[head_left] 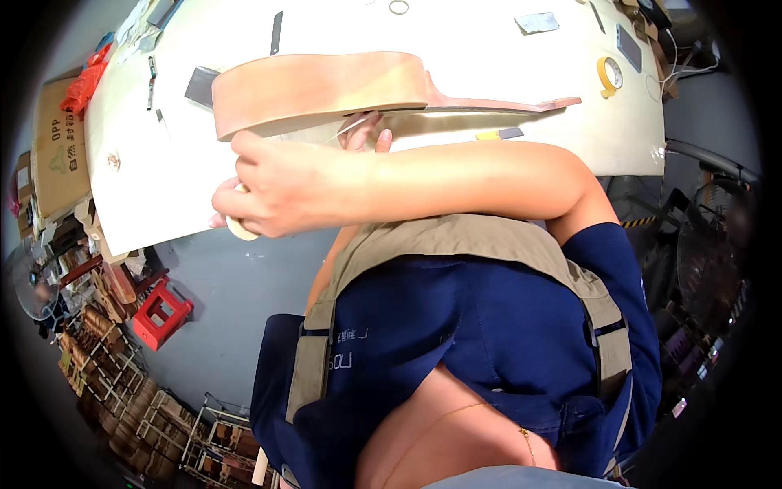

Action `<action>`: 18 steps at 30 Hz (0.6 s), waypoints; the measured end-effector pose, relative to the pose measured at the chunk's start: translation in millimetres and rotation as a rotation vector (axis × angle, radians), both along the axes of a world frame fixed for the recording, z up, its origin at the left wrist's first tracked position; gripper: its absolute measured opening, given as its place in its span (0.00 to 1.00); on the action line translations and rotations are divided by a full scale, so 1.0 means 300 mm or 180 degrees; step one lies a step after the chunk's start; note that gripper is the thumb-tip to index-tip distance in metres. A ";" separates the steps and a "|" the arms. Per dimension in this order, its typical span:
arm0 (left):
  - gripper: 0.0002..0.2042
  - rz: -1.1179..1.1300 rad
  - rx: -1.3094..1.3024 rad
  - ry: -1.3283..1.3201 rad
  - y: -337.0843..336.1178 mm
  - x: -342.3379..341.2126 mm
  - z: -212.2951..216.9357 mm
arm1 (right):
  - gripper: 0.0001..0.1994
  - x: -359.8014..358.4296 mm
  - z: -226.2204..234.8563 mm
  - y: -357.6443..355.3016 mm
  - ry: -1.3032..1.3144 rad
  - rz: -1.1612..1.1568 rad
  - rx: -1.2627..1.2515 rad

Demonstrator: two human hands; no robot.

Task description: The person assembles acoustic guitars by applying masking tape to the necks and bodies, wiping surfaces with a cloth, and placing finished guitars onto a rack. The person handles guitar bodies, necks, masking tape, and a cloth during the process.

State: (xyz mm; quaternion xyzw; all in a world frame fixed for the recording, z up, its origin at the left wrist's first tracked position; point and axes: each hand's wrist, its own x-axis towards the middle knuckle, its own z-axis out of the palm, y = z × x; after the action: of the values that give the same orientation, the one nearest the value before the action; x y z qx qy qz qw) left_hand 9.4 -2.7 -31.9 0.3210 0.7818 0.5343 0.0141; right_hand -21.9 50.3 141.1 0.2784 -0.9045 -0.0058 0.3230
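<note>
A pale wooden guitar body with its neck [326, 85] lies on its side on the table, the neck pointing right. My right arm crosses in front of me to the left, and my right hand [281, 183] is closed round a cream roll of tape [242, 226] near the table's front edge. Beyond that forearm, my left hand [364, 133] is at the guitar's near edge, fingers bent at a thin whitish tape strip [353, 125] and thumb apart. My right forearm hides most of the left hand. Whether the strip runs unbroken to the roll cannot be made out.
A yellow tape roll [608, 75] and a phone-like dark slab [628, 47] lie at the right. A yellow-and-grey block [499, 134] sits below the neck. Behind the guitar's left end is a dark sheet [199, 86]. A red stool [162, 314] stands on the floor.
</note>
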 end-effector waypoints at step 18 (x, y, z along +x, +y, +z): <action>0.13 -0.0110 0.0522 -0.0964 0.010 -0.009 0.037 | 0.43 0.599 -0.366 0.390 -0.0663 -0.2699 -0.3912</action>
State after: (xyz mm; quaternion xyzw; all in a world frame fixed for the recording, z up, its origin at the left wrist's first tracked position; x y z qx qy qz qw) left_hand 6.6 0.3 -20.7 0.2503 0.7190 0.6382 0.1147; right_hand 157.7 167.2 31.2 -0.3249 -0.8004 0.4024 0.3032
